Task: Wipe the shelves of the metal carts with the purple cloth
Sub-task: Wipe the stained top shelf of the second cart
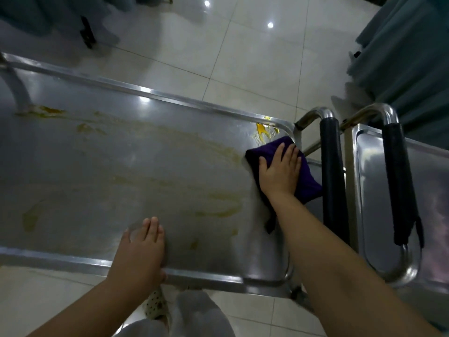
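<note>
Flat hand (279, 171) presses soft purple cloth (307, 177).

handles (333, 176) just beside shelf (136, 166)

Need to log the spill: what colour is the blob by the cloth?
Bright yellow-orange blob, clearest in the head view.

No readable text, labels or numbers anywhere.
</note>
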`<state>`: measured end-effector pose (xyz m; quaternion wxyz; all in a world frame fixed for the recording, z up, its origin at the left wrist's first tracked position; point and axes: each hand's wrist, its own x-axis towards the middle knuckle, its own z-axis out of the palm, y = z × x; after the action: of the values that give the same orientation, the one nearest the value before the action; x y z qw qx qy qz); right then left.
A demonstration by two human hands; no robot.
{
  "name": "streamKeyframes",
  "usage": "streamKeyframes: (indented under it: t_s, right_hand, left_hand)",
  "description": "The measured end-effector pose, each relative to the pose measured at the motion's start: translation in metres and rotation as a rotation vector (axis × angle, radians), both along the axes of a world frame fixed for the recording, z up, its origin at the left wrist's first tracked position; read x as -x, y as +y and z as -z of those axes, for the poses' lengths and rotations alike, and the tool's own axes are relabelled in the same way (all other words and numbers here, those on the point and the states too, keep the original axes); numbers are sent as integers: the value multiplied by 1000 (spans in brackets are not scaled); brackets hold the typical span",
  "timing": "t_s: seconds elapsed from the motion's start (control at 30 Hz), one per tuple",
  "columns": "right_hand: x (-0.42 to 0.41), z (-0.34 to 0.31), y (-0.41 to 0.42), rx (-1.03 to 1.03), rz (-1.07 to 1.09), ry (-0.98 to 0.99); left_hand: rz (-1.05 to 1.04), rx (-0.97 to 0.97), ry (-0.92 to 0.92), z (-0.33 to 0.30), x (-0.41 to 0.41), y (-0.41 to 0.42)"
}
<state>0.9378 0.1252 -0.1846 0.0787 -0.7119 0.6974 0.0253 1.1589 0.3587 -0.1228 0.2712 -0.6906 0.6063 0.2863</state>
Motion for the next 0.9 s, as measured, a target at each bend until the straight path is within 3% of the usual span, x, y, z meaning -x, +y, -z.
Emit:
streamKeyframes:
  t_s: [0.2, 0.4, 0.9]
  right_hand:
    - [-21, -3, -74, -68, -75, 39]
    - [-10, -2, -54, -94, -309, 45]
    - [27, 7, 210, -174, -265, 12]
  left_hand:
    - [-3, -22, 17, 3, 2, -4]
    - [-6, -49, 22, 5, 2, -5]
    - [67, 46, 20, -4, -1, 5]
